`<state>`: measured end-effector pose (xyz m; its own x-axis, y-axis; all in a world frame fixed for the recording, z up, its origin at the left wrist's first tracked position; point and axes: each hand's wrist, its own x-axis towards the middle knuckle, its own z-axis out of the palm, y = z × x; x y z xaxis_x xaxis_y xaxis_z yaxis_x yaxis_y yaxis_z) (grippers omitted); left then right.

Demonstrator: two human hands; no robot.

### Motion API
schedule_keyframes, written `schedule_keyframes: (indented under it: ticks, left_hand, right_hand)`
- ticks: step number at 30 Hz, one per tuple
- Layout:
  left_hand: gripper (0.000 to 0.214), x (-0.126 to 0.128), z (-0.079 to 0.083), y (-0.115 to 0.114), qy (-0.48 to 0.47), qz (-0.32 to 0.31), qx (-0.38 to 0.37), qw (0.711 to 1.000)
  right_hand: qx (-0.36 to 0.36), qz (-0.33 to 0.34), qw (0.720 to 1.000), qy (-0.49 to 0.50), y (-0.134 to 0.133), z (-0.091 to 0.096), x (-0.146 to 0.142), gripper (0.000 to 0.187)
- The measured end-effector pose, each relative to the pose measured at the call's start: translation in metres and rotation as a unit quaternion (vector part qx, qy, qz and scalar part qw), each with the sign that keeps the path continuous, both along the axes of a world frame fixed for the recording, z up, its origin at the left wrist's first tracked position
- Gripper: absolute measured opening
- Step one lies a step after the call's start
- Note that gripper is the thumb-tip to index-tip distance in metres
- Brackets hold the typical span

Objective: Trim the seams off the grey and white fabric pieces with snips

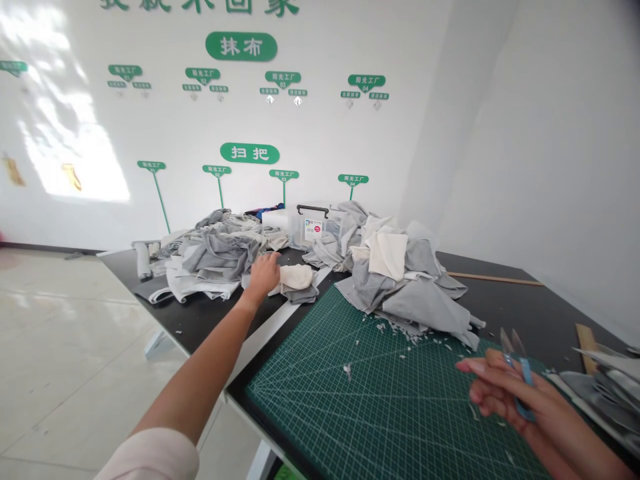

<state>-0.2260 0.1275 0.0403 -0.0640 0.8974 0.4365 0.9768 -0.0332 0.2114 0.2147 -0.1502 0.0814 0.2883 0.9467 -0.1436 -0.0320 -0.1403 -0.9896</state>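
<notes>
My right hand (515, 393) holds a pair of scissors (526, 373) with light-blue handles above the right side of the green cutting mat (340, 400). The blades point up and away from me, slightly apart. My left hand (264, 275) reaches far forward, between a heap of grey and white cloth (220, 253) and a small stack of folded cloth (297, 277), cream on top and grey below. Its fingers are mostly hidden, so whether they grip any cloth does not show.
A larger heap of grey and cream cloth (395, 267) lies on the mat's far edge, with white scraps (347, 370) scattered nearby. Behind stands a clear plastic box (313, 230). More grey cloth (600, 400) lies at the right, beside wooden strips (586, 347) on the black table (505, 300).
</notes>
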Motion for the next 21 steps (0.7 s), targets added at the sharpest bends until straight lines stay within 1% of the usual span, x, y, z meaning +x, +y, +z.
schedule_keyframes:
  ticks: [2, 4, 7, 10, 13, 15, 18, 20, 21]
  left_hand:
    - [0.048, 0.02, -0.008, 0.005, 0.015, -0.057, -0.036, 0.998]
    - [0.047, 0.035, -0.016, 0.008, 0.021, -0.086, -0.066, 0.994]
    - [0.035, 0.046, -0.023, 0.009, 0.014, -0.092, -0.083, 0.992]
    - [0.017, 0.049, -0.02, 0.01, -0.008, -0.077, -0.078, 0.994]
    - [0.017, 0.05, -0.008, 0.011, -0.05, -0.047, -0.057, 0.996]
    - [0.022, 0.048, 0.005, 0.011, -0.087, -0.016, -0.026, 0.996]
    - [0.032, 0.043, 0.032, 0.011, -0.151, 0.041, 0.041, 0.987]
    - [0.038, 0.043, 0.052, 0.006, -0.187, 0.081, 0.091, 0.975]
    - [0.039, 0.045, 0.061, 0.001, -0.209, 0.088, 0.122, 0.966]
  right_hand:
    - [0.002, 0.009, 1.0, -0.002, -0.001, -0.004, 0.002, 0.043]
    - [0.005, 0.029, 1.0, -0.008, -0.002, -0.009, 0.006, 0.038]
    - [0.008, 0.064, 0.998, -0.019, -0.002, -0.016, 0.012, 0.035]
    - [0.01, 0.071, 0.997, -0.026, -0.003, -0.018, 0.013, 0.033]
    - [0.006, 0.058, 0.998, -0.012, -0.004, -0.015, 0.01, 0.034]
    - [-0.003, 0.053, 0.999, 0.005, -0.004, -0.015, 0.008, 0.036]
    - [-0.015, 0.052, 0.998, 0.03, -0.002, -0.018, 0.011, 0.038]
    - [-0.015, 0.048, 0.998, 0.049, -0.001, -0.022, 0.012, 0.038]
    - [-0.012, 0.046, 0.997, 0.058, -0.001, -0.023, 0.012, 0.037]
